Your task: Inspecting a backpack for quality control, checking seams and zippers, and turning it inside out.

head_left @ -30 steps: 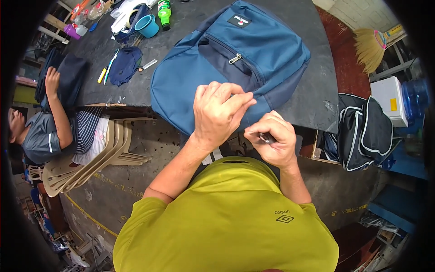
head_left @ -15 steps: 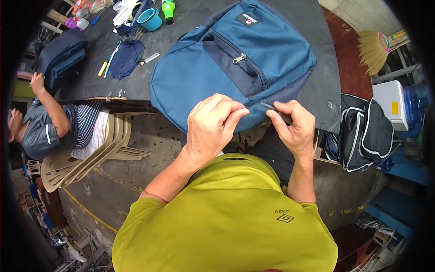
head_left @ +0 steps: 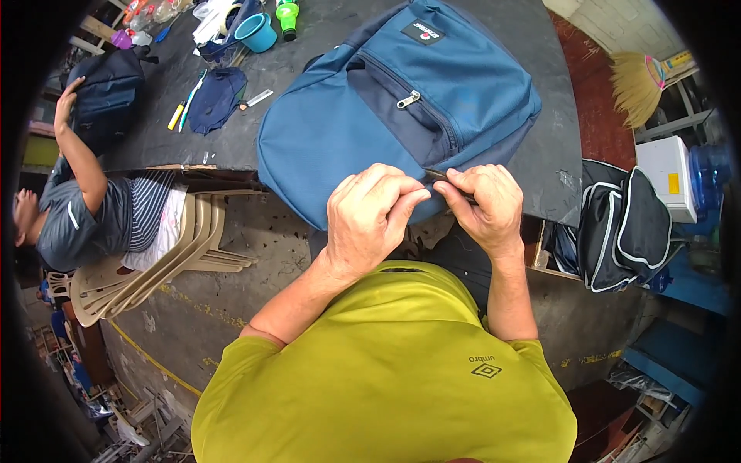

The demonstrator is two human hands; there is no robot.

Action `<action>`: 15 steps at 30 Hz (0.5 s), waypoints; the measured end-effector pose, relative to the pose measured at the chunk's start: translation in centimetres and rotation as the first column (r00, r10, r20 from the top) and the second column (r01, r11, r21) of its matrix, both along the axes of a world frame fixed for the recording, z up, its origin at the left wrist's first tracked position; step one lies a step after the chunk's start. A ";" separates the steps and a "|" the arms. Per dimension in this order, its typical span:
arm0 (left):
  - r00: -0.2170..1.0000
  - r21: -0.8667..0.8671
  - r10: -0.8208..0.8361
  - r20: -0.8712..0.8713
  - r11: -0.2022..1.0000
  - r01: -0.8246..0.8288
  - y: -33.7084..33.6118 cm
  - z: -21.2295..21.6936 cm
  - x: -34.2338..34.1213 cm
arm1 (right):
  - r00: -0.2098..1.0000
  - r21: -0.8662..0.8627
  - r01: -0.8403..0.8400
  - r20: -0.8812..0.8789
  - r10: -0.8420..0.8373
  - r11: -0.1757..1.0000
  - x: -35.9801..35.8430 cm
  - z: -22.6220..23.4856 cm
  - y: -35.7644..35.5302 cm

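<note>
A blue backpack (head_left: 332,131) with a navy front panel and a zipped pocket lies on the dark table, its near edge in front of me. At that edge my left hand (head_left: 370,208) is closed in a pinch, thumb against forefinger; what it grips is too small or hidden to make out. Close to its right, my right hand (head_left: 486,204) is closed around a small, dark, pointed tool (head_left: 435,175). Most of the tool is hidden in the fingers, and its tip points toward my left fingertips. The zipper pull (head_left: 408,99) rests on the pocket above both hands.
A navy cloth piece (head_left: 217,100), markers, a teal cup (head_left: 255,33) and a green bottle (head_left: 287,19) lie or stand on the table (head_left: 174,143). Left, a person (head_left: 85,208) sits on stacked chairs (head_left: 185,247) by a dark bag. A black bag (head_left: 621,228) stands right.
My right hand has moved left with the pointed tool, closer to my left hand, which has shifted slightly right. The seated person's arm has risen onto the dark bag.
</note>
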State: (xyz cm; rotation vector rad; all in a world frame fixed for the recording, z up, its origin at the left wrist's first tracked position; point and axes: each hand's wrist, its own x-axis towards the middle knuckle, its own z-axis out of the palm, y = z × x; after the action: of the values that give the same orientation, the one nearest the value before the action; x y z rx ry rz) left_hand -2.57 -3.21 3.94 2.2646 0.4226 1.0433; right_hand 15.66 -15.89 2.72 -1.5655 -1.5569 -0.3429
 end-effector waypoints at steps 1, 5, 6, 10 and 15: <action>1.000 -0.001 0.001 0.000 1.000 -0.001 0.0 0.0 0.0 | 1.000 0.006 0.015 0.027 -0.015 1.000 0.2 -0.2 0.1; 0.999 0.036 -0.040 0.032 0.999 0.039 0.3 -0.5 0.2 | 0.987 0.056 0.035 0.156 -0.043 0.998 0.9 -0.7 0.4; 0.997 0.044 -0.059 0.058 0.997 0.056 0.4 -0.6 0.3 | 0.987 0.056 0.034 0.155 -0.042 0.998 1.1 -0.8 0.5; 0.997 0.018 -0.069 0.024 0.997 0.068 -0.2 0.0 -0.1 | 0.974 0.066 -0.011 0.228 -0.005 0.998 2.0 -0.8 0.6; 0.955 0.167 -0.252 0.159 0.960 0.226 0.4 -0.3 -0.6 | 0.989 0.170 0.013 0.143 -0.037 0.985 4.1 0.0 0.5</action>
State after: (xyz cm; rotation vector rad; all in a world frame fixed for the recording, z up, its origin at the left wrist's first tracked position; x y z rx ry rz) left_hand -3.19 -2.81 3.59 2.2547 -0.0063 1.1690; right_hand 19.79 -15.40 2.76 -1.4555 -1.5759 -0.6004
